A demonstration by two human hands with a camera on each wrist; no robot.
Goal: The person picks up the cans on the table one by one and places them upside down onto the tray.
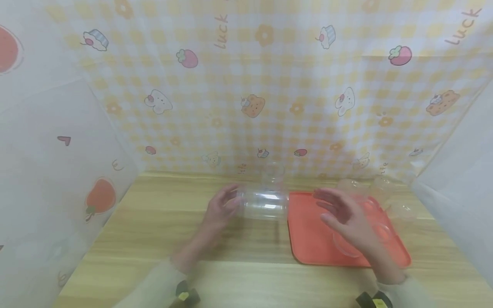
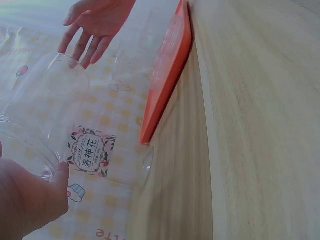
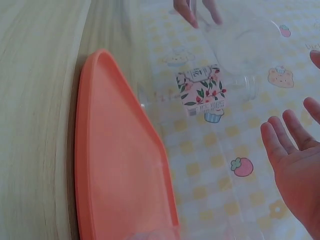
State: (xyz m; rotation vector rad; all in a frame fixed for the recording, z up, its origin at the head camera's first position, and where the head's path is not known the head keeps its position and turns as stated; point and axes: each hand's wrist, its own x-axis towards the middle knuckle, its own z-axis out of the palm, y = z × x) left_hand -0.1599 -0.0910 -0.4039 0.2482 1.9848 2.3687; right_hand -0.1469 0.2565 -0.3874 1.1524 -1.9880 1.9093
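Observation:
A clear plastic jar (image 1: 265, 204) lies sideways in the air left of the tray, its base turned to the right. My left hand (image 1: 220, 208) grips it at the mouth end, with the thumb at the threaded rim in the left wrist view; the other fingers are mostly hidden there. My right hand (image 1: 344, 216) hangs over the orange-red tray (image 1: 308, 241), apart from the jar, fingers spread and holding nothing. Behind the held jar stands a second clear jar (image 1: 274, 171); its floral label (image 2: 91, 151) shows in the left wrist view.
Clear round pieces (image 1: 346, 246) lie on the tray, partly behind the right forearm. Several more transparent containers (image 1: 402, 210) stand behind and right of it. A yellow checked cloth (image 1: 231, 85) hangs at the back edge of the wooden table (image 1: 161, 214).

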